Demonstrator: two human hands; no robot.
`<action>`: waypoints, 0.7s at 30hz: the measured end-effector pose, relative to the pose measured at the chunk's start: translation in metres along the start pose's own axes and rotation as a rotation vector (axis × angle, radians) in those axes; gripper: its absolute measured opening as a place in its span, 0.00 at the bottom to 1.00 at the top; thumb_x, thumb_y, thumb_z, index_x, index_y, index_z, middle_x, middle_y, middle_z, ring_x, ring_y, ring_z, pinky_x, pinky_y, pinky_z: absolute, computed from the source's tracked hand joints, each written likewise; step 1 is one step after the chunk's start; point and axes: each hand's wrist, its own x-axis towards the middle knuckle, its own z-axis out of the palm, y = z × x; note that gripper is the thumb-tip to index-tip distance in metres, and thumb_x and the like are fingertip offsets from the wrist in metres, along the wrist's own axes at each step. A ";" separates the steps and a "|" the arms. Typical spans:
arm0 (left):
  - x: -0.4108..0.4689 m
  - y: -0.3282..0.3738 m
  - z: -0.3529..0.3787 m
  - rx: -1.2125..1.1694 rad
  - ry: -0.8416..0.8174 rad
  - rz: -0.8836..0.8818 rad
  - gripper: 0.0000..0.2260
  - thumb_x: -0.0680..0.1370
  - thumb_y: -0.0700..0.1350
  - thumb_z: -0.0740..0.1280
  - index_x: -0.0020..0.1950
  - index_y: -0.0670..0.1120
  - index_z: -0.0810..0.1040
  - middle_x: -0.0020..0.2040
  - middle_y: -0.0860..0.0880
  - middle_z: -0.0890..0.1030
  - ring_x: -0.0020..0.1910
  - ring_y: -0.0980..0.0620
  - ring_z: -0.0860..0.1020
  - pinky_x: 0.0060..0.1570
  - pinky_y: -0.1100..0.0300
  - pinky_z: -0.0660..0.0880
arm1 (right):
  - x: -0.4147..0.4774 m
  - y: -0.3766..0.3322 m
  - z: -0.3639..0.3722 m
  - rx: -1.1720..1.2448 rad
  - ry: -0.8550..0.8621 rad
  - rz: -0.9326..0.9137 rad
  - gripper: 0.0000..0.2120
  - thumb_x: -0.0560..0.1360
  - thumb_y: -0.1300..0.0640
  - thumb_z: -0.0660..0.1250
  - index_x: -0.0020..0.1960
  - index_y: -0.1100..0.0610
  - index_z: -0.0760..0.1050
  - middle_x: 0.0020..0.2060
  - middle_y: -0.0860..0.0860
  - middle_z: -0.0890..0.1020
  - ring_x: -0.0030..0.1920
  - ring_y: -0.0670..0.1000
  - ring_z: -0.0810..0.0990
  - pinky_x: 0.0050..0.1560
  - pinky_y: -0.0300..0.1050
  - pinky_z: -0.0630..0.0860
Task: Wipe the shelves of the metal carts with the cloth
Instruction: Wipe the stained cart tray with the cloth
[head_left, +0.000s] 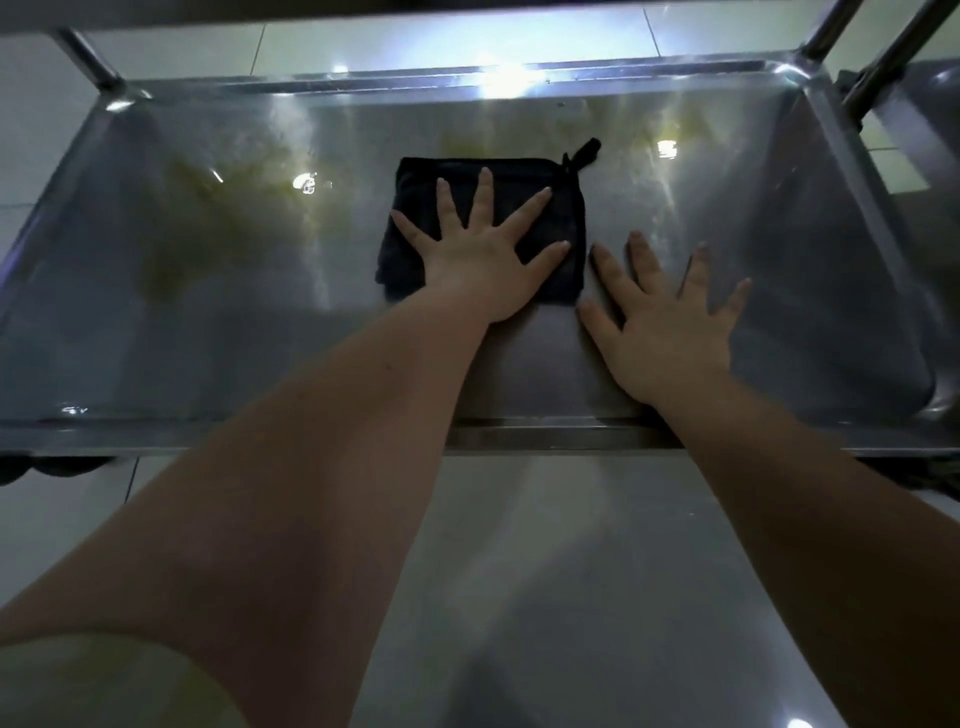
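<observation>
Head view, looking down at a shiny metal cart shelf with a raised rim all around, which fills the upper half of the picture. Bright light glints along its far edge, and yellowish smears show on its left part. Round metal posts rise from the far corners. Below the shelf's near edge lies a pale tiled floor.

Two bare forearms reach in from the bottom of the picture, over the near rim and onto the shelf.

A dark folded cloth, roughly square, lies flat near the middle of the shelf, with a small loop tag sticking out at its far right corner.

The left hand rests palm down on the cloth, fingers spread wide and flat; its grip is fully open, pressing on the cloth rather than closing around it.

The right hand lies palm down on the bare metal just beside the cloth's right edge, fingers also spread, its grip open and holding nothing.
</observation>
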 end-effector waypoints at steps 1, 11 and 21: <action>0.000 -0.008 -0.002 0.000 -0.003 0.010 0.32 0.70 0.78 0.40 0.73 0.74 0.41 0.80 0.52 0.39 0.77 0.38 0.36 0.61 0.24 0.32 | 0.000 0.001 -0.001 0.005 -0.003 0.000 0.31 0.74 0.28 0.33 0.75 0.32 0.34 0.78 0.40 0.40 0.77 0.66 0.37 0.66 0.76 0.35; -0.018 -0.147 -0.015 0.037 -0.045 -0.300 0.32 0.67 0.79 0.39 0.70 0.77 0.40 0.80 0.56 0.40 0.78 0.41 0.39 0.63 0.22 0.39 | -0.003 -0.001 0.002 0.004 0.003 -0.007 0.31 0.73 0.28 0.32 0.75 0.33 0.35 0.79 0.41 0.41 0.76 0.67 0.37 0.65 0.76 0.33; -0.003 0.008 0.002 0.016 -0.031 -0.011 0.31 0.70 0.77 0.39 0.72 0.74 0.41 0.80 0.53 0.39 0.77 0.37 0.36 0.58 0.23 0.31 | -0.002 0.002 0.002 -0.008 -0.009 -0.020 0.31 0.73 0.28 0.31 0.75 0.33 0.34 0.78 0.39 0.39 0.76 0.67 0.37 0.64 0.78 0.33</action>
